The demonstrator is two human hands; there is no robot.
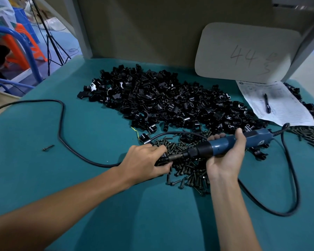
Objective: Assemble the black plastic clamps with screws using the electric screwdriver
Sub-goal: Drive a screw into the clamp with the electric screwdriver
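The left hand [143, 160] curls round a black clamp [160, 160] at the screw pile [188, 171]; the right hand [225, 158] grips the electric screwdriver [222, 145], its bit at that clamp. A heap of loose clamps [170, 98] lies behind the pile.

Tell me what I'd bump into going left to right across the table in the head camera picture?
Lone screw → left hand gripping a clamp → right hand holding the screwdriver → pen.

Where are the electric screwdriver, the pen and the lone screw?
electric screwdriver [220, 146]: head view, blue body.
pen [266, 103]: head view, middle of barrel.
lone screw [48, 147]: head view, its shank.
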